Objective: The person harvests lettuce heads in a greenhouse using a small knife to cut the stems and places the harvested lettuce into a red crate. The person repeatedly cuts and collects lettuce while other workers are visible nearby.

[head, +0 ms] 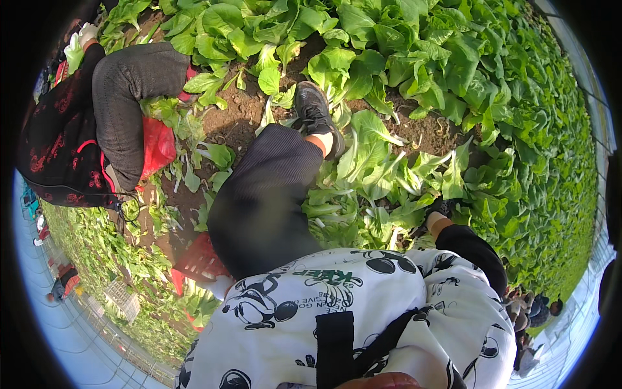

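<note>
My left hand (219, 287), in a whitish glove, is partly visible at the red plastic crate (201, 257) beside my left thigh. My sleeve and body cover much of the hand, so I cannot tell whether its fingers grip anything. Green leaves (197, 301) show below the crate's wall. My right hand is out of view. Before me, loose pale-stemmed leafy greens (371, 150) lie on the soil between my black shoes (313, 109). A dense stand of growing leafy greens (447, 58) rises beyond them.
At my left a co-worker sits low; their gloved hand (88, 33) is at a leafy green (74, 53). Red plastic (158, 146) shows beneath them. A pale crate (123, 299) stands farther off among scattered leaves. More people (529, 311) are at the far right.
</note>
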Available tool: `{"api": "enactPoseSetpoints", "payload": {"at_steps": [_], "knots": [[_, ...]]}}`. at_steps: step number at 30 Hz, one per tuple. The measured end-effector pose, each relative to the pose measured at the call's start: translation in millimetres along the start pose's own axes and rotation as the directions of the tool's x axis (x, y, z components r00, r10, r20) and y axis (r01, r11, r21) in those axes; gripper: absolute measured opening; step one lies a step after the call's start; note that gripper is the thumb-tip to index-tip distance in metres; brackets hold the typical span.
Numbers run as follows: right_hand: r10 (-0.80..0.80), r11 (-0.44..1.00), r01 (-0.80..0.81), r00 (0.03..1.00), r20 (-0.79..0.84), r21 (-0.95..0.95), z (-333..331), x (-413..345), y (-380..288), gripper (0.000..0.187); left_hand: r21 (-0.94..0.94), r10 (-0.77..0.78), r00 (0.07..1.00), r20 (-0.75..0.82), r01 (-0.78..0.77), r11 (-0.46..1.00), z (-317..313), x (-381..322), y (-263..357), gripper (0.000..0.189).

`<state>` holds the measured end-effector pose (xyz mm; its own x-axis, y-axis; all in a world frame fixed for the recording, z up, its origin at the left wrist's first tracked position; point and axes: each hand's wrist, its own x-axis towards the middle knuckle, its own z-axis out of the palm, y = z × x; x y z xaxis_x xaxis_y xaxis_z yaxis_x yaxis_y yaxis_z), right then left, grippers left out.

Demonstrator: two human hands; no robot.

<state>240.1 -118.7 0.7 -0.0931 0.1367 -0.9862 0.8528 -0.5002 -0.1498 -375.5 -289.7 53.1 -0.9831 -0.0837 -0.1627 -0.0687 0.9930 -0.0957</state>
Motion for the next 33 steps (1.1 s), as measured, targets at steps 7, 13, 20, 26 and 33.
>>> {"api": "enactPoseSetpoints", "payload": {"at_steps": [7,13,20,26,33], "knots": [[0.076,0.996,-0.074,0.996,-0.037,0.048,-33.1,-42.5,-10.2,0.060,0.101,-0.001,1.000,-0.001,0.001,0.995,-18.0,-3.0,16.9,0.093],[0.093,0.994,-0.086,0.991,-0.094,0.073,-38.3,-86.1,-22.2,0.062,0.128,0.040,0.999,0.011,-0.041,0.991,-26.5,2.7,21.9,0.094],[0.058,0.996,-0.048,0.990,-0.131,0.077,-49.4,-58.2,-24.6,0.065,0.079,0.077,0.997,-0.025,-0.075,0.994,-6.4,5.9,29.7,0.095],[-0.040,0.999,0.042,0.986,-0.160,0.010,-69.6,-17.2,-43.2,0.067,0.026,0.119,0.991,-0.060,-0.117,0.993,4.8,5.2,30.1,0.096],[-0.161,0.987,0.110,0.676,-0.719,-0.117,-125.0,-97.3,-88.9,0.082,-0.036,0.190,0.977,-0.097,-0.194,0.980,19.8,17.0,5.4,0.098]]}}
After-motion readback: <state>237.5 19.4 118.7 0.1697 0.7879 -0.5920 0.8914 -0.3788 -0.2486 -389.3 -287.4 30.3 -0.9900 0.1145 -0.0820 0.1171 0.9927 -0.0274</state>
